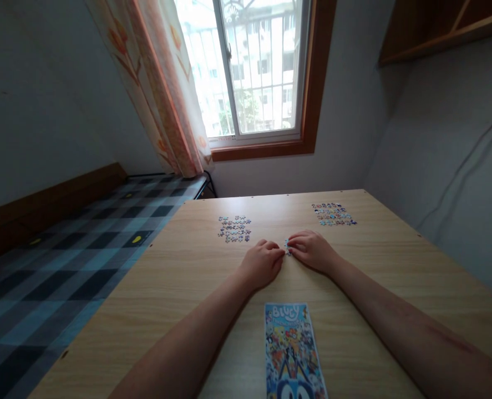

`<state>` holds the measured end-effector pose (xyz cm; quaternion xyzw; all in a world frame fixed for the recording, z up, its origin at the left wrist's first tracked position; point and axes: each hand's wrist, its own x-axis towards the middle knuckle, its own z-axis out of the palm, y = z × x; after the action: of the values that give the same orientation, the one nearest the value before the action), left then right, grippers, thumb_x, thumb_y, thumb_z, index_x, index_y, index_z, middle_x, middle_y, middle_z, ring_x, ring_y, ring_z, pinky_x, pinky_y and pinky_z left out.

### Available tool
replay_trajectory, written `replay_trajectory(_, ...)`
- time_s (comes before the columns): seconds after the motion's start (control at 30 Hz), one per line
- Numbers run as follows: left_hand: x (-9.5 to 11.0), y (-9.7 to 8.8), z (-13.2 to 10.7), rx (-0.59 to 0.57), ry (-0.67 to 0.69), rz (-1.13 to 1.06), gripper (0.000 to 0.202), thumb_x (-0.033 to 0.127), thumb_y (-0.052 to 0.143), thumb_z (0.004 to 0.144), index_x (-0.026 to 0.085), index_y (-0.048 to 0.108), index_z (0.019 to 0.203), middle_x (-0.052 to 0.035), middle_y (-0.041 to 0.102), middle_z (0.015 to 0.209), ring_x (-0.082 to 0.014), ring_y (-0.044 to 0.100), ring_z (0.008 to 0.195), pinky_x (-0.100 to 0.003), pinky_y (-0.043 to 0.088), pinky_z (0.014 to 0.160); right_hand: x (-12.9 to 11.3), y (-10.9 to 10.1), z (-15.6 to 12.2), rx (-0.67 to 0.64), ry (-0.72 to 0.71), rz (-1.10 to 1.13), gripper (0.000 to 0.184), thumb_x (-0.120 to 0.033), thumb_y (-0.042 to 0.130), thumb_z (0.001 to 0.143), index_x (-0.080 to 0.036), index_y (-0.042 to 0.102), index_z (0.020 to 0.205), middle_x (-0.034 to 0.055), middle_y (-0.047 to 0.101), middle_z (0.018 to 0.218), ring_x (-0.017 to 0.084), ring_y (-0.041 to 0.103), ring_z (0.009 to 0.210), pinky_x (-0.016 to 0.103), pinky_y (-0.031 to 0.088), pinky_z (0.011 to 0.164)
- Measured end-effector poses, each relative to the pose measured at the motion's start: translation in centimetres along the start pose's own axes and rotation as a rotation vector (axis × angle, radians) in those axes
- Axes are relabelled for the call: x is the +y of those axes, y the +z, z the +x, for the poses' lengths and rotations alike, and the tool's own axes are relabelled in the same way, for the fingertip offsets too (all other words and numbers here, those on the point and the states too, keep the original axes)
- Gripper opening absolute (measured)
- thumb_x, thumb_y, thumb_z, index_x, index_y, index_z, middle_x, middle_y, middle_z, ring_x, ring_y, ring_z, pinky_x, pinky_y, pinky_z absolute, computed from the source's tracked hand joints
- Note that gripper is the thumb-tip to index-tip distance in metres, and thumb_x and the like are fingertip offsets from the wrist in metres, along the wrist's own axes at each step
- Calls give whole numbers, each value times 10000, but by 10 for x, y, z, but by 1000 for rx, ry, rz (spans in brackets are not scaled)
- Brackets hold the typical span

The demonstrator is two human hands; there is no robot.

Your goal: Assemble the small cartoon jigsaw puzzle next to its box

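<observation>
A few small joined jigsaw pieces (288,247) lie on the wooden table between my two hands. My left hand (263,262) has its fingers drawn together, and the fingertips press on the lower left edge of these pieces. From the other side, my right hand (313,250) curls over with thumb and fingers closed on their right edge. The fingers partly cover the pieces, so their exact number is hidden. Close to my body, between the forearms, lies a colourful picture sheet (292,349) headed "BLUEY".
Loose jigsaw pieces (235,229) are laid in rows at the left of the table (179,288). A second group of pieces (333,214) sits at the far right. A bed with a checked cover (83,266) adjoins the left side; a window and curtain (162,83) are behind.
</observation>
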<state>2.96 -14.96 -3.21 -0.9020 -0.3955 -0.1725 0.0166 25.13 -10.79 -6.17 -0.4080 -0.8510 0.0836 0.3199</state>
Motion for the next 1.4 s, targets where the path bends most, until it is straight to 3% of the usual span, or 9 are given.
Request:
replay_trajectory(0.23,-6,-2,-2,45,-35,-30,276,245,513,962,219,756,1092,-66,735,1061,-216,624,970,-350,529,910,2,3,0,27,38,-7,157,-263,652,879,-258,785,962,45,765,1066,239,682,1012,400,500,954)
replay_trajectory(0.47,-16,-7,-8,168,-147,-31,253,146,567,880,229,765,1014,-48,745,996,-202,654,920,-337,536,888,2,3,0,50,47,29,199,-262,595,913,-245,783,976,59,763,1059,236,687,1003,391,508,948)
replay_trajectory(0.6,-41,-21,-12,301,-267,-5,215,167,569,884,235,763,947,-45,751,966,-211,664,938,-347,531,897,2,2,-1,54,46,45,199,-236,593,899,-237,783,957,62,762,1046,236,685,991,389,509,938)
replay_trajectory(0.73,-80,-41,-21,589,-500,0,213,222,552,882,212,763,910,-53,747,913,-222,666,927,-351,526,908,2,1,-1,55,47,58,214,-195,581,881,-229,780,952,62,761,1039,237,679,993,386,507,934)
replay_trajectory(0.83,-108,-47,-33,712,-696,-54,248,218,524,857,196,762,922,-57,750,932,-213,675,880,-336,530,889,3,2,-1,69,48,73,232,-167,575,862,-226,778,959,62,761,1033,229,680,981,375,506,934)
replay_trajectory(0.93,-130,-42,-45,696,-979,-173,275,179,508,824,200,762,926,-53,764,986,-216,690,938,-318,520,902,4,3,-1,72,53,77,242,-155,569,856,-227,776,959,60,760,1033,228,679,982,377,502,943)
replay_trajectory(1.0,-140,-35,-50,679,-1068,-215,292,161,498,811,185,759,941,-65,771,990,-219,701,936,-309,528,875,3,3,-1,70,60,78,240,-158,567,859,-225,775,959,62,758,1037,233,677,987,384,501,945)
replay_trajectory(1.4,-140,-27,-46,586,-1039,-224,290,142,507,770,202,775,863,-46,773,966,-208,702,921,-286,516,890,2,3,-2,71,83,71,241,-160,565,847,-227,779,936,63,758,1020,240,679,977,379,506,934)
